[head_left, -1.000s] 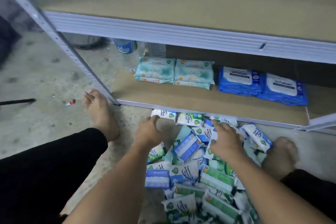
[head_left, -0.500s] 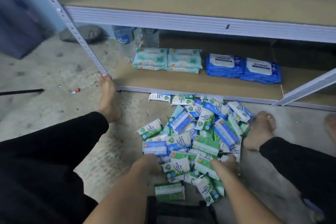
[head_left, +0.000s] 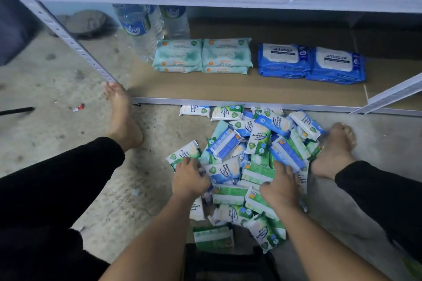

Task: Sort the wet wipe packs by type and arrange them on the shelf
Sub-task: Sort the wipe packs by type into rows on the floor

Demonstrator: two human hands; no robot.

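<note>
Where you sit on the floor point(head_left: 68, 89) with legs apart, your left hand point(head_left: 189, 178) lies palm down on the near left edge of the pile of small wipe packs point(head_left: 251, 150). Its fingers are bent into the packs, and I cannot tell whether they have hold of one. Your right hand point(head_left: 279, 186) rests on the pile's near right part, fingers spread and straight, gripping nothing.

The pile lies on the floor between your two bare feet, left foot point(head_left: 123, 121) and right foot point(head_left: 335, 150). It is a heap of green-and-white and blue-and-white packs, well over twenty, too overlapped for an exact count. One green pack point(head_left: 213, 236) lies apart at the near edge. Two white packs point(head_left: 194, 110) lie side by side at the far edge, against the front rail of the shelf point(head_left: 228, 89).

On that bottom shelf sit two stacks of teal packs point(head_left: 180, 55), touching each other, two packs showing in each, four in all. To their right, across a gap, two stacks of blue packs point(head_left: 284, 57) sit side by side; the number in each is unclear. Behind the teal packs to the left stand what look like three water bottles point(head_left: 137, 29), overlapping one another. On the floor to your left lie one red scrap point(head_left: 78, 107) and one black rod point(head_left: 16, 110).
</note>
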